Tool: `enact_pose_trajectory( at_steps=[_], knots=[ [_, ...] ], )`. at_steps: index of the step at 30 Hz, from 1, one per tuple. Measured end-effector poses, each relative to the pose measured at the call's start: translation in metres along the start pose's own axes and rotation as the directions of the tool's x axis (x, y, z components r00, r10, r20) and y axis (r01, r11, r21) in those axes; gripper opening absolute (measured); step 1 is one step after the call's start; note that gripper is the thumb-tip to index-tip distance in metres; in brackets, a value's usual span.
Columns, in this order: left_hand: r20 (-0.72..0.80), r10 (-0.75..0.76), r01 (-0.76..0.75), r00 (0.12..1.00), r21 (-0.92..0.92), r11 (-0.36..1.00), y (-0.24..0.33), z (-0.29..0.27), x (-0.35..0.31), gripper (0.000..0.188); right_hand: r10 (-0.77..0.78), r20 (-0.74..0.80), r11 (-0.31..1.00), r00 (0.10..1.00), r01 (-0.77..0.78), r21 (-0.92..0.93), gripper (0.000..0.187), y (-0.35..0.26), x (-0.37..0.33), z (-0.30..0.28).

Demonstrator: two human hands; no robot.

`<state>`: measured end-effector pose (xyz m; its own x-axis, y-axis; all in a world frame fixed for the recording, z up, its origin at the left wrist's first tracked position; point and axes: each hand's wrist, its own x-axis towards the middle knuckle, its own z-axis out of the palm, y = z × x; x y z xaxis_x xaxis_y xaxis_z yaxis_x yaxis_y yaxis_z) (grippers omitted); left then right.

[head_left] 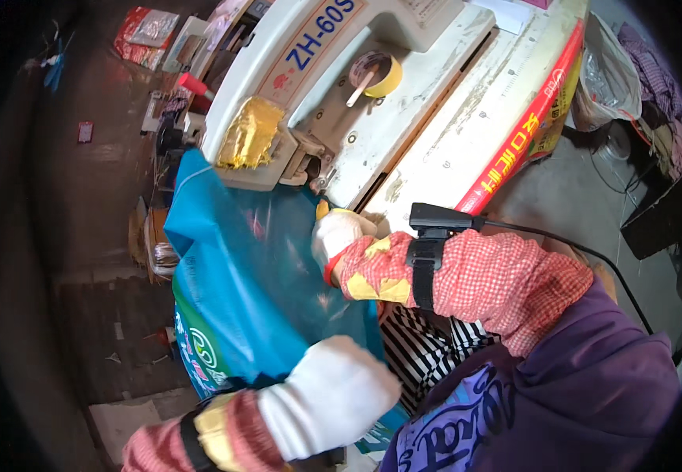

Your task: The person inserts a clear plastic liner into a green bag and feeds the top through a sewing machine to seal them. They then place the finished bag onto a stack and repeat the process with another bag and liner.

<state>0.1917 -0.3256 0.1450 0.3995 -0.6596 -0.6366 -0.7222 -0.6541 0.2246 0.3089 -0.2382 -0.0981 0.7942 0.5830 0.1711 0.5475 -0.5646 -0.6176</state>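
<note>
A shiny blue plastic sack point(238, 267) hangs in folds, its upper edge by the presser foot point(321, 182) of a big off-white sewing machine point(278, 86). My right hand point(342, 234), in a white glove with a yellow fingertip, is closed at the sack's edge just below the presser foot. Nearer to me, my left hand point(331, 393), also white-gloved and slightly blurred, is curled into a fist over the lower part of the sack. Its fingertips are hidden beneath it. Both forearms wear red checked sleeves with yellow patches.
A roll of yellow tape point(388, 76) with a small stick in it lies on the machine bed. A yellow and red strip point(514, 149) edges the table. A black cable point(584, 250) runs from my right wrist device point(439, 218). At right stands a white bag point(612, 79).
</note>
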Motion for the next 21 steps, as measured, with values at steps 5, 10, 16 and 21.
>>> enact_pose_trajectory(
  at_steps=[5, 10, 16, 21],
  knots=[
    [-0.233, -0.241, 0.266, 0.942, 0.08, 0.961, -0.055, 0.045, 0.021, 0.013, 0.042, 0.029, 0.999, 0.999, -0.042, 0.001, 0.016, -0.006, 0.01, -0.019],
    [-0.423, -0.436, 0.544, 0.794, 0.177, 0.82, -0.121, 0.076, 0.029, 0.011, -0.069, 0.329, 0.991, 0.942, 0.103, -0.086, 0.025, 0.013, 0.006, -0.094],
    [-0.508, -0.704, 0.826, 0.496, 0.024, 0.564, -0.211, 0.081, 0.005, 0.008, -0.111, 0.15, 0.927, 0.983, 0.048, 0.373, 0.035, 0.005, -0.027, -0.108],
    [-0.634, -0.64, 0.79, 0.434, -0.074, 0.609, -0.159, 0.091, -0.045, 0.008, -0.214, 0.135, 0.969, 0.967, 0.193, 0.152, 0.051, -0.022, -0.033, -0.108]
  ],
)
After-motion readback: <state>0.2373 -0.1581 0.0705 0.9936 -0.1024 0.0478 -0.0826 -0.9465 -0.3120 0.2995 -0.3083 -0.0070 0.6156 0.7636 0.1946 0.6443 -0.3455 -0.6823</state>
